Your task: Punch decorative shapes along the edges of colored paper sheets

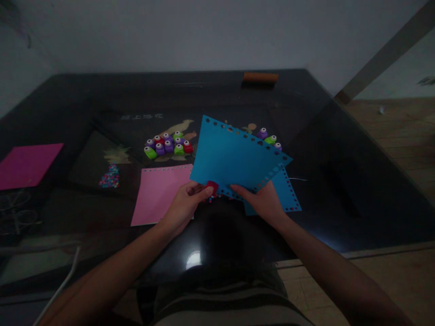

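My left hand point(185, 206) is closed around a small red paper punch point(211, 186) set against the near edge of a blue paper sheet point(234, 156). That sheet is lifted off the table and has shapes punched out along its edges. My right hand point(263, 201) grips the same sheet at its near edge, thumb on top. A second blue sheet point(288, 194) with punched borders lies flat under it. A pink sheet point(158, 192) lies to the left of my hands.
Several small purple, green and red punches point(168, 145) cluster at the middle of the dark glass table point(340, 181), with three more point(270, 138) behind the blue sheet. A magenta sheet point(27, 165) lies far left, a heap of punched confetti point(109, 177) near it.
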`<state>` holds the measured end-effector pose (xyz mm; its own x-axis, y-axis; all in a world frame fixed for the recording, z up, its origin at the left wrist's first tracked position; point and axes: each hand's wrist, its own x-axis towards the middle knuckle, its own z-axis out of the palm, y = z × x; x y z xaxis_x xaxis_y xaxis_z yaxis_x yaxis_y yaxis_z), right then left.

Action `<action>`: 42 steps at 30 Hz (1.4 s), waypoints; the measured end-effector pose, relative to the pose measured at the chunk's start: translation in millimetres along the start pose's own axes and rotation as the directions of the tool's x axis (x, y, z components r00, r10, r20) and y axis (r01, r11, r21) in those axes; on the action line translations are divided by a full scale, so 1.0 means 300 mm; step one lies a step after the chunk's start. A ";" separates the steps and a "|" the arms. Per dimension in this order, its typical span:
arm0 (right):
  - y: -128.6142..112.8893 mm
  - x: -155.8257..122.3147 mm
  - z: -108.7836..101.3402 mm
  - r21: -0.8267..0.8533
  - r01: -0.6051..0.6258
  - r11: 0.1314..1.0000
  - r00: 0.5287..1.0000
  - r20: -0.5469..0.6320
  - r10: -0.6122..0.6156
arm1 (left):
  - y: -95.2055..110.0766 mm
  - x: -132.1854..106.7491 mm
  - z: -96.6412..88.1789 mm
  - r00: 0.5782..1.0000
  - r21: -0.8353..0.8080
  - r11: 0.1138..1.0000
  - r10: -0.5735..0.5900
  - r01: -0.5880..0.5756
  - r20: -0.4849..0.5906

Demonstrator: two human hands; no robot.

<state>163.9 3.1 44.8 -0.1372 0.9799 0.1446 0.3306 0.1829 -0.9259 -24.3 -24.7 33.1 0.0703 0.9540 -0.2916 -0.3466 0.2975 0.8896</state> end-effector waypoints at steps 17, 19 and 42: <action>0.004 0.000 0.001 0.026 -0.002 1.000 1.000 0.000 0.002 | -0.006 0.001 -0.003 1.000 0.035 0.999 0.004 -0.003 -0.022; 0.003 -0.001 0.002 0.026 -0.006 1.000 1.000 -0.002 0.006 | -0.006 0.001 -0.004 1.000 0.031 0.999 0.009 -0.009 -0.013; -0.001 -0.004 0.002 0.008 0.012 1.000 1.000 0.004 -0.012 | 0.001 -0.007 0.011 0.998 0.045 0.997 0.059 -0.058 -0.023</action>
<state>163.6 1.9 44.6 -0.1446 0.9774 0.1540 0.3213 0.1936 -0.9270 -21.5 -26.6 35.1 0.0284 0.9687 -0.2465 -0.3080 0.2431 0.9198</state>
